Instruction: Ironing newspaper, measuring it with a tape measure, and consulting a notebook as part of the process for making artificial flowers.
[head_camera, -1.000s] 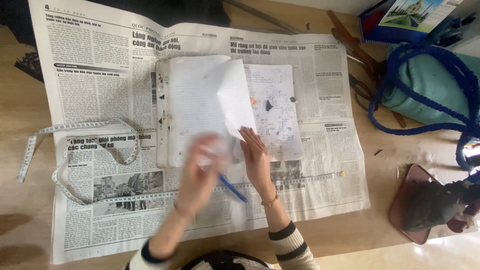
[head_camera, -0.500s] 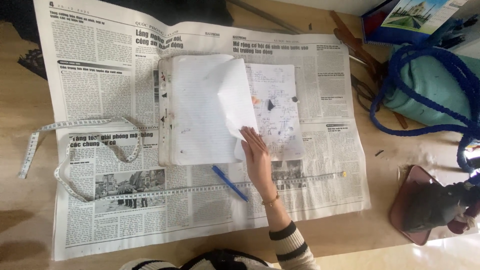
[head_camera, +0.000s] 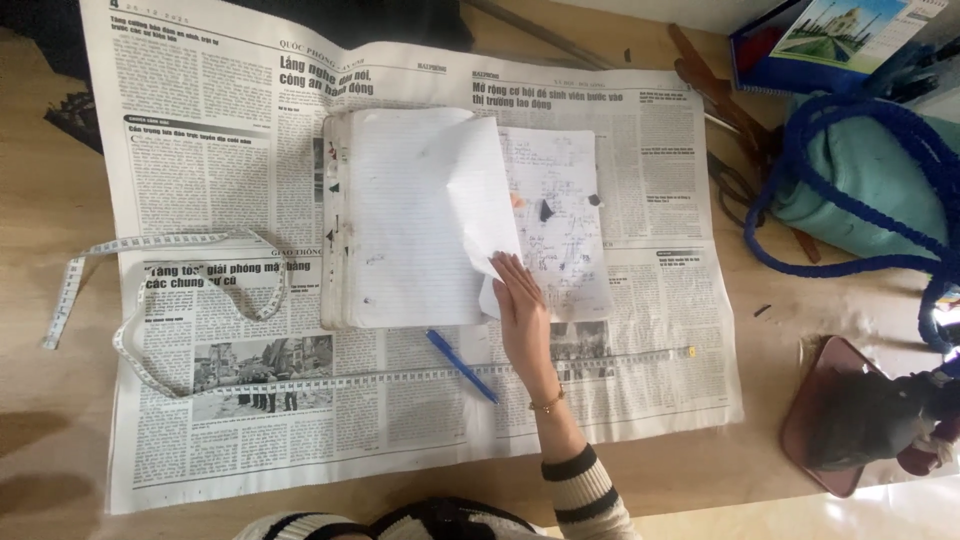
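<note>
The open notebook (head_camera: 410, 220) is lying on the newspaper (head_camera: 200, 140) in the middle of the table. The right hand (head_camera: 522, 318) is lying flat, fingers together, pressing its turned page. A blue pen (head_camera: 462, 366) is lying just beside, with a tape measure (head_camera: 200, 300) nearby.

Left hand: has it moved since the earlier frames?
Yes. A second ago it lay beside the right hand at the notebook's lower edge, above the blue pen; it then withdrew toward the body and is now out of view.
</note>
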